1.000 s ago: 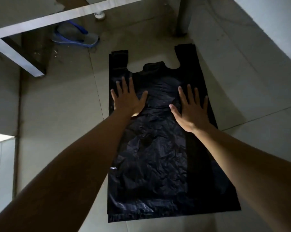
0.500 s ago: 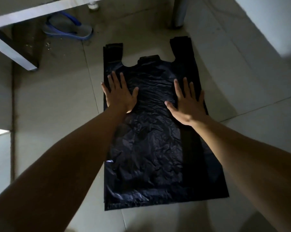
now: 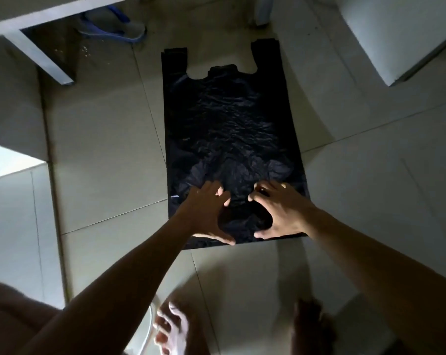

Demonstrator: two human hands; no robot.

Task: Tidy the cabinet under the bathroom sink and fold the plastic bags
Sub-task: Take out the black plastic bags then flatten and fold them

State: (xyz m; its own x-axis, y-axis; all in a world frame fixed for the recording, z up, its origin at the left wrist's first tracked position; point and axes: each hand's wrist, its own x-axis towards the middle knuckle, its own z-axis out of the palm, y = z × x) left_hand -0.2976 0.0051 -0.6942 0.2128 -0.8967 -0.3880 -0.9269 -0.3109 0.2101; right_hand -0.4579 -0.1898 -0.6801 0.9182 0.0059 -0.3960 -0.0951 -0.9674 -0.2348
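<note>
- Left grip (image 3: 207,211): a bare hand laid on the near end of the black plastic bag (image 3: 229,124). The fingers are spread and fairly straight over the film. The thumb (image 3: 218,238) stretches along the bag's near hem. The grip is released and presses flat rather than grasping. Its outline is motion-blurred.
- Right grip (image 3: 280,212): a bare hand just beside the left grip, on the same end of the bag. The fingers (image 3: 264,192) are bent, their tips on the plastic, and the thumb lies at the hem. Whether any film is pinched between them cannot be told.
- Between the two grips the plastic is puckered into soft folds.
- The bag lies flat on the tiled floor (image 3: 101,155) and extends away from both grips. Its two handle loops, one (image 3: 174,62) beyond the left grip and one (image 3: 266,55) beyond the right grip, are at the far end. The surface is finely wrinkled.
- Blue sandal (image 3: 114,28): on the floor far beyond the left grip and to its outer side, apart from the bag. It lies partly under a white cabinet frame (image 3: 37,51).
- Bare foot (image 3: 169,331): on the floor nearer the person than the left grip, with the toes visible and blurred.
</note>
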